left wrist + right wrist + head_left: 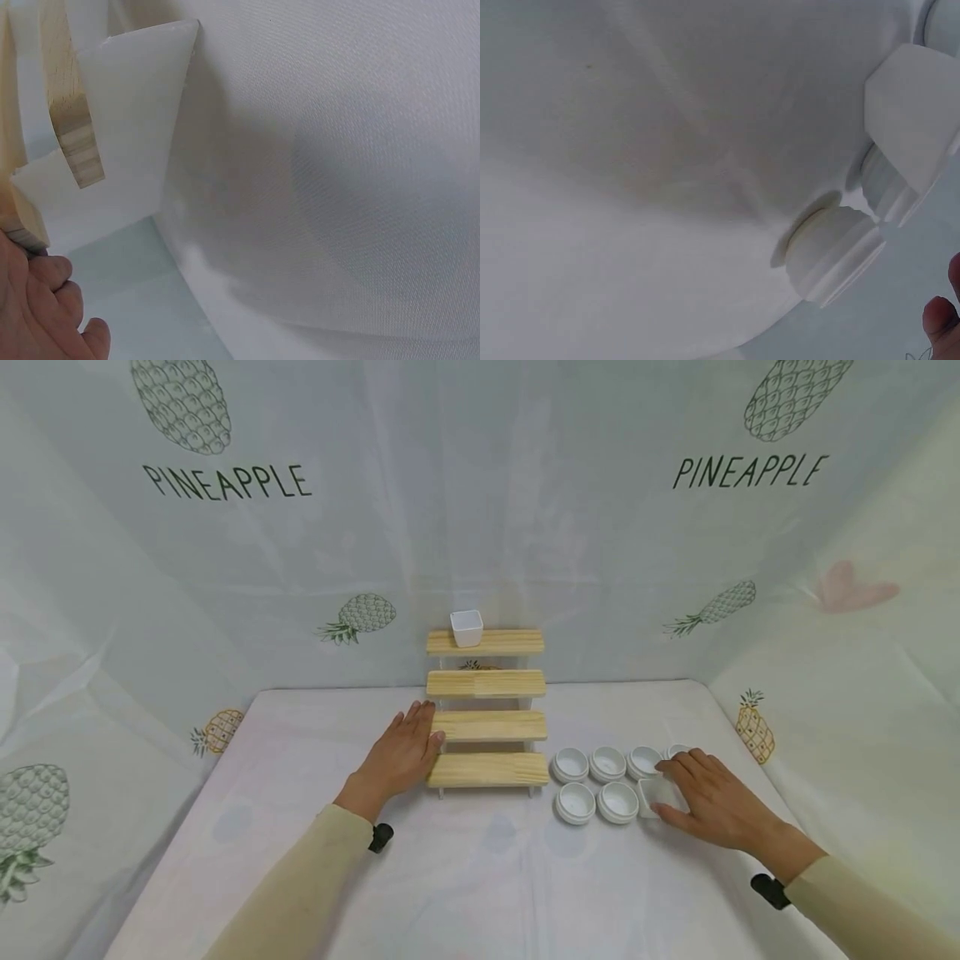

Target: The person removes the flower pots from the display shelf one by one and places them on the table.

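A stepped wooden display stand (489, 727) with clear-looking supports stands mid-table. My left hand (401, 747) holds its left side, the thumb at the front of a middle board and the fingers along the board's end. In the left wrist view, those fingers (56, 300) lie beside a board end. My right hand (712, 797) hovers around a white square pot (658, 797), thumb and fingers spread; in the right wrist view its fingertips (939, 315) show apart from the square pot (911, 116). Round white bowls (618, 802) cluster around that pot.
Another small white square pot (467, 628) sits on the top board, left of centre. Several round bowls (572, 764) stand in two rows right of the stand. White pineapple-print cloth (585, 527) rises behind the table and at both sides.
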A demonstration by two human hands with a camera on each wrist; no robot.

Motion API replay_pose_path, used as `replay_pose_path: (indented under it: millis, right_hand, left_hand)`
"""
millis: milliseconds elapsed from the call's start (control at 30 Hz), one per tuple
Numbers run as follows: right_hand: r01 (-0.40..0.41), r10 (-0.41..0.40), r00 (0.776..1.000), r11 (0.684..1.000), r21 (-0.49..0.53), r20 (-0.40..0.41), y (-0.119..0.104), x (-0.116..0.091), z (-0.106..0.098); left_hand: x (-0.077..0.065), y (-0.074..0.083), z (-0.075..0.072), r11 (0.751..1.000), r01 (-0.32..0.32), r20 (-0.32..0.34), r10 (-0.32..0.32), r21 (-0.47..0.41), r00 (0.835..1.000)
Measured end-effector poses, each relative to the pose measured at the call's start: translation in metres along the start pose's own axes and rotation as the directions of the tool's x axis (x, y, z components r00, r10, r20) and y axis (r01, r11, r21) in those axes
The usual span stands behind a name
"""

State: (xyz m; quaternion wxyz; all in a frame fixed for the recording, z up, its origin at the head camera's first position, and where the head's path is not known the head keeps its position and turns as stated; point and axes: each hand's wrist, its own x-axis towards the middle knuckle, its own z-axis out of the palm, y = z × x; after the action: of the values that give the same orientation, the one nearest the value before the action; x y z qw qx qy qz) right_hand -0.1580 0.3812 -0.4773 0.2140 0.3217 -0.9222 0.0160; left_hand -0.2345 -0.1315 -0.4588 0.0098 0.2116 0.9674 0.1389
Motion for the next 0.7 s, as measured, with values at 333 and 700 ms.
replay_pose_path:
  millis: [333,700]
  right_hand:
    - [-0.004,0.003,1.000,1.000,-0.008,-0.029,-0.011,0.046,-0.004]
    - [0.105,-0.111,0.982,0.993,-0.047,-0.153,-0.034,0.173,-0.017]
  left_hand:
    - [-0.001,0.001,0.000,1.000,0.004,-0.004,-0.004,0.025,1.000]
    - [-0.003,0.004,-0.003,1.000,0.012,0.003,-0.012,0.011,1.000]
